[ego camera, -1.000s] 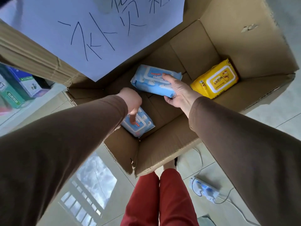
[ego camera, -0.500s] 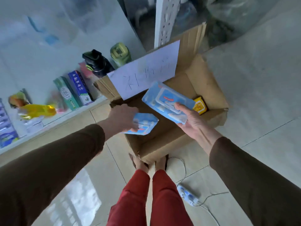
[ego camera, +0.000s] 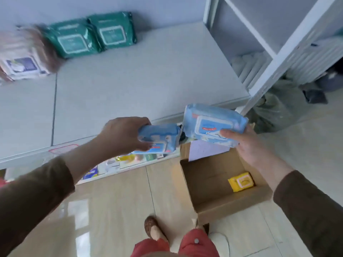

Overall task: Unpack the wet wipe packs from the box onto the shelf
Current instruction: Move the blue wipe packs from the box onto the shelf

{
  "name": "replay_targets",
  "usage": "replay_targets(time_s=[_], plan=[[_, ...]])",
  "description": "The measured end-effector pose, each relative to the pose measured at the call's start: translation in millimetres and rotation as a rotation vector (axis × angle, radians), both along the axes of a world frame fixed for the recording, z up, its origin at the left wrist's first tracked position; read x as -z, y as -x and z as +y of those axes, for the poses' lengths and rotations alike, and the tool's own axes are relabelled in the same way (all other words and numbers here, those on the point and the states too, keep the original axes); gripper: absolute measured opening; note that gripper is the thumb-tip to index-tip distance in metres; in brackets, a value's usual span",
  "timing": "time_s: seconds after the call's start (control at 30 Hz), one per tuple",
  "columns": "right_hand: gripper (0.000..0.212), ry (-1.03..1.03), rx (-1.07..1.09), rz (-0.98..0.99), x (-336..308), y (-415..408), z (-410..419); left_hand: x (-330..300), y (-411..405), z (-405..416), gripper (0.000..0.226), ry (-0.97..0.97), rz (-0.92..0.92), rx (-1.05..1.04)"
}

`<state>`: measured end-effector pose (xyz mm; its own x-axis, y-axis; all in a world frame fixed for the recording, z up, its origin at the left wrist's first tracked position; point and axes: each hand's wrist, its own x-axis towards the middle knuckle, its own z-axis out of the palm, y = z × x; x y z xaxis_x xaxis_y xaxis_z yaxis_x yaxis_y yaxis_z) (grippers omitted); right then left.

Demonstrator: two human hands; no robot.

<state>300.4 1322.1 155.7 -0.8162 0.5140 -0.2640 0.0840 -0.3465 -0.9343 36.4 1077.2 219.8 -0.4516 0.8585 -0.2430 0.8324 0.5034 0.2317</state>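
Shelf (ego camera: 148, 75), flat pale board: blurred pale pack (ego camera: 20, 65) cut off at left edge, then 2 glossy green packs (ego camera: 92, 34), labels unreadable. Left hand (ego camera: 122, 134) grips 1 soft blue pack (ego camera: 157, 139); right hand (ego camera: 248, 145) pinches a bigger blue pack (ego camera: 213, 123), both above shelf's front edge. Cardboard box (ego camera: 209, 182) on floor holds 1 yellow pack (ego camera: 240, 181), print too small.

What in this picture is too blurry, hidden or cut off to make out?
Head view:
- Pale pack at far left: motion-blurred and cut by the edge; label unreadable.
- Goods on the lower shelf: mostly hidden by the shelf top and the left hand.
- Yellow pack in the box: print too small.
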Motion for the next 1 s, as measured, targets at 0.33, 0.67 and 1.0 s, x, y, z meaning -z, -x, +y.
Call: replay_targets(time_s=[0.33, 0.67, 1.0], plan=[[0.068, -0.196, 0.032, -0.002, -63, 139, 40, -56, 125, 35, 0.044, -0.268, -0.134, -0.131], [0.065, -0.209, 0.085, -0.056, -44, 232, 181, -58, 239, 216, 0.043, -0.257, -0.03, -0.062], [0.067, -0.167, -0.017, -0.096, -16, 291, 251, -42, 335, 342, 0.045, -0.216, 0.014, -0.104]])
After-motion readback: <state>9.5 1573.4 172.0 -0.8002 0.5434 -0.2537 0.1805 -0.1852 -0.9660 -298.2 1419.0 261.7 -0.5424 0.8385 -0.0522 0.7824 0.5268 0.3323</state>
